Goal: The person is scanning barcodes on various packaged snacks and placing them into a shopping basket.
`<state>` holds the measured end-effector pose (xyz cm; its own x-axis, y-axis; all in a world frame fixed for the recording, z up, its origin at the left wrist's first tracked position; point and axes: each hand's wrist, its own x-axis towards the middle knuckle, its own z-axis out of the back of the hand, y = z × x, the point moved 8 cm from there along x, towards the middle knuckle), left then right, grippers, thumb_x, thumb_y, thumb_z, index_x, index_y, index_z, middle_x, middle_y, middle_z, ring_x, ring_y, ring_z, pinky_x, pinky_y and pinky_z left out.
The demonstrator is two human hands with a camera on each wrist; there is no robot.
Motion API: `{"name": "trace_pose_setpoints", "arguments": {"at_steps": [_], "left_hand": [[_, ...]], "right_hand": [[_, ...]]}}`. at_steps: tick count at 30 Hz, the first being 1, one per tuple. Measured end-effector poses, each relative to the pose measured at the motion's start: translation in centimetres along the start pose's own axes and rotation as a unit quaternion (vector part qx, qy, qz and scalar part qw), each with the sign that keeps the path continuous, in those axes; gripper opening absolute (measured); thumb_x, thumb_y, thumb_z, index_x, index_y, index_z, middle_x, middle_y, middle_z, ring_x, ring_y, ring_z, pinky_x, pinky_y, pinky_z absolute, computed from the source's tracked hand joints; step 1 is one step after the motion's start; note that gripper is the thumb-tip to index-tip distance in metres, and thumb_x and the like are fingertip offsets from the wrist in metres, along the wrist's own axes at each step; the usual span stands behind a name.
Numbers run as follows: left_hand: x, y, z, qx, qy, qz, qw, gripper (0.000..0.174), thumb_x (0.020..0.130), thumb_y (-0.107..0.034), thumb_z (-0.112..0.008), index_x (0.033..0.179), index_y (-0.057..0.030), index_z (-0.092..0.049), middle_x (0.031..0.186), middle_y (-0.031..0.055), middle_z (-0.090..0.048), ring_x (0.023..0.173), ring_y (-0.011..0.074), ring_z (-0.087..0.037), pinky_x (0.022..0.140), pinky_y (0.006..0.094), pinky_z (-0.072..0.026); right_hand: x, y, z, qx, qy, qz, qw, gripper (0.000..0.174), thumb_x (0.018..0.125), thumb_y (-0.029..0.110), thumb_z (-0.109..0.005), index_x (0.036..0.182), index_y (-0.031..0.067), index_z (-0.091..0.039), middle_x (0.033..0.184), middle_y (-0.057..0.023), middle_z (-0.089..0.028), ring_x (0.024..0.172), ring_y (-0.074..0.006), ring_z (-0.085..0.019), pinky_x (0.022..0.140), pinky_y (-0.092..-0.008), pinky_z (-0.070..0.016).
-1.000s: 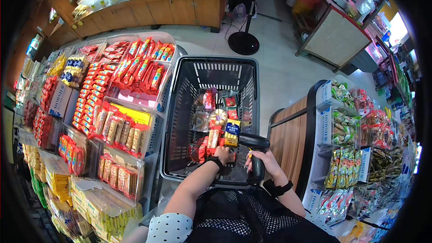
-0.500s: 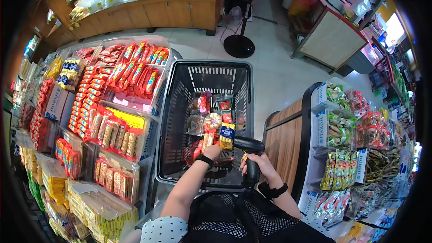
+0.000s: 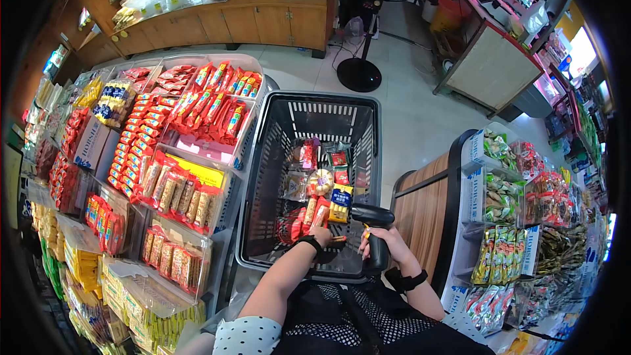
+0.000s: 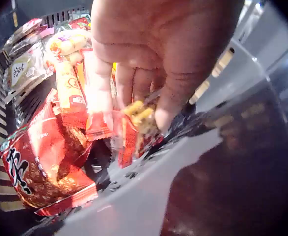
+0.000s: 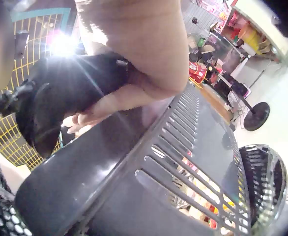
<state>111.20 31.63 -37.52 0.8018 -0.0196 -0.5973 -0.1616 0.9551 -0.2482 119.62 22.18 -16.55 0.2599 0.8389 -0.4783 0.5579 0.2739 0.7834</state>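
Inside the dark basket, at its near end, my left hand reaches down among packets. In the left wrist view the left hand's thumb and fingers close round a small clear and red packet with yellow pieces. Beside it lie a red-wrapped bar and a large red bag. A blue and yellow packet lies right of the hand. My right hand grips a black handle at the basket's near right; its fingers curl under the black part.
Trays of red-wrapped snacks line the left side. On the right stands a wood-sided shelf with bagged snacks. Beyond the basket are a fan's round black base, a wooden cabinet and a counter.
In the basket my left hand has shifted slightly, and a red packet beside its fingers now lies at a different slant. My right hand keeps its grip on the black handle.
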Motion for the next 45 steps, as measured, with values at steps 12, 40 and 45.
{"name": "trace_pose_setpoints", "arguments": {"at_steps": [12, 40, 45], "left_hand": [[-14.9, 5.0, 19.8, -0.623, -0.377, -0.008, 0.686, 0.042, 0.091, -0.013, -0.048, 0.128, 0.0031, -0.037, 0.120, 0.0175, -0.052, 0.112, 0.0231, -0.050, 0.092, 0.0309, -0.0396], [-22.1, 3.5, 20.0, -0.856, -0.305, -0.392, 0.141, 0.064, 0.082, -0.069, -0.032, 0.078, -0.0058, -0.044, 0.050, 0.0038, -0.037, 0.040, 0.0138, -0.036, 0.059, 0.0408, -0.0522], [-21.5, 1.9, 18.4, -0.873, -0.338, -0.241, 0.255, 0.072, 0.081, -0.072, -0.021, 0.079, -0.0040, -0.046, 0.052, 0.0097, -0.048, 0.038, 0.0214, -0.048, 0.039, 0.0329, -0.0440]], "right_hand": [[-0.1, 0.6, -0.3, 0.026, 0.006, 0.000, 1.000, 0.031, 0.086, 0.024, -0.050, 0.086, -0.0064, -0.055, 0.071, -0.0156, -0.062, 0.057, -0.0211, -0.063, 0.056, -0.0315, -0.0523], [0.4, 0.6, -1.1, -0.022, -0.003, -0.012, 1.000, 0.031, 0.085, 0.023, -0.049, 0.092, -0.0070, -0.053, 0.072, -0.0195, -0.062, 0.055, -0.0238, -0.062, 0.053, -0.0348, -0.0532], [-2.5, 2.1, -4.1, -0.029, -0.030, 0.074, 0.996, 0.026, 0.082, 0.016, -0.053, 0.094, -0.0071, -0.053, 0.067, -0.0157, -0.060, 0.055, -0.0239, -0.060, 0.051, -0.0341, -0.0520]]}}
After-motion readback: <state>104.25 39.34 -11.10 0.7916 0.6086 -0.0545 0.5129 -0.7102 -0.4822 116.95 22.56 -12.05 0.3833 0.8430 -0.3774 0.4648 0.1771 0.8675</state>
